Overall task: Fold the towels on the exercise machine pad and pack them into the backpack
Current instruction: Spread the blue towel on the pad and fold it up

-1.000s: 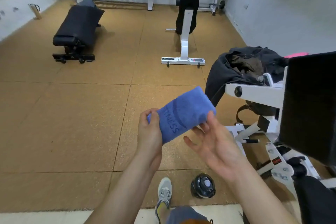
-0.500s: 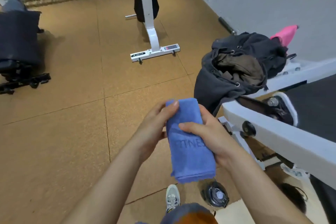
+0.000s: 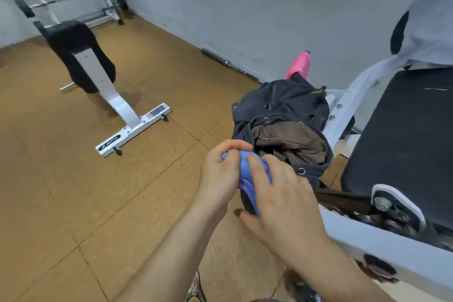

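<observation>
Gripped the folded blue towel (image 3: 247,162) with both hands, the left fingers (image 3: 230,152) curled tight over its top end. Pressed the right fingers (image 3: 259,167), bent and close together, across its near face, with the thumb tucked under the lower edge. Held it so between the left hand (image 3: 219,179) and the right hand (image 3: 282,198), in the air at the near rim of the dark backpack (image 3: 282,110) and not inside it; could not tell whether towel and rim touched. Found the backpack open-mouthed, with brown lining (image 3: 294,140) showing, slumped against the white machine frame (image 3: 367,240). Saw the black machine pad (image 3: 404,135) just right of the backpack, with a grey cloth (image 3: 426,39) draped at its far end. Noted a pink thing (image 3: 300,64) poking up behind the backpack and a bar (image 3: 228,61) along the foot of the wall. Noted also a white bench (image 3: 83,56) with a black pad, well apart on the brown floor (image 3: 73,191).
</observation>
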The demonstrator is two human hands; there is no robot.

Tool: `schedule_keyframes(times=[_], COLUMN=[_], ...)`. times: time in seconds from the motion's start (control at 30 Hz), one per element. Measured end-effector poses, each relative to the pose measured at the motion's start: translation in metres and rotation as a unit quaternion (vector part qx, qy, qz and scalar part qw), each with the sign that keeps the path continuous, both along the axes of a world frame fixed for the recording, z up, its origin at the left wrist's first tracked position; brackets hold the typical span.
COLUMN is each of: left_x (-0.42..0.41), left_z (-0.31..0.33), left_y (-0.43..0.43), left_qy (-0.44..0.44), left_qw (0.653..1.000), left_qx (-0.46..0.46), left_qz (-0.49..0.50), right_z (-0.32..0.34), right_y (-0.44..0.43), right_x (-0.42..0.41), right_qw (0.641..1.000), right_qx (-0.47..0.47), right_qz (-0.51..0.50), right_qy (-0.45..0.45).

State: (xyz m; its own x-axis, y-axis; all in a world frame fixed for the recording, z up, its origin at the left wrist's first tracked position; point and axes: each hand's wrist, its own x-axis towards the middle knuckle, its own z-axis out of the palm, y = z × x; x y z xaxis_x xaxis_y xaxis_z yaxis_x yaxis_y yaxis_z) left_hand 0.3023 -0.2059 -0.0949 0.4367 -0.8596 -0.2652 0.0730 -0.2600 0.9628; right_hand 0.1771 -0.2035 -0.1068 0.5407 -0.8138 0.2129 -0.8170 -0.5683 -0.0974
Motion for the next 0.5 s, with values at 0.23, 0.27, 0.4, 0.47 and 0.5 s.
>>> schedule_keyframes(times=[0.23,0.27,0.4,0.47,0.5], left_x=[0.069,0.071,0.070,0.062,0.057], left_z=[0.017,0.016,0.012,-0.001,-0.012], left_y=[-0.088,-0.101,-0.162,-0.201,-0.220], left_qy=[0.118,0.123,0.112,0.016,-0.066], left_qw=[0.967,0.960,0.921,0.919,0.914], left_qx=[0.080,0.087,0.106,0.090,0.065], left_qz=[-0.209,-0.236,-0.357,-0.384,-0.394], right_z=[0.001,0.002,-0.001,-0.007,-0.012], right_y=[-0.070,-0.078,-0.107,-0.120,-0.126], right_x=[0.039,0.037,0.015,-0.001,-0.011], right_qw=[0.980,0.967,0.852,0.763,0.727], right_qx=[0.112,0.153,0.252,0.266,0.258], right_qz=[-0.102,-0.123,-0.235,-0.300,-0.335], right_qy=[-0.127,-0.165,-0.395,-0.508,-0.541])
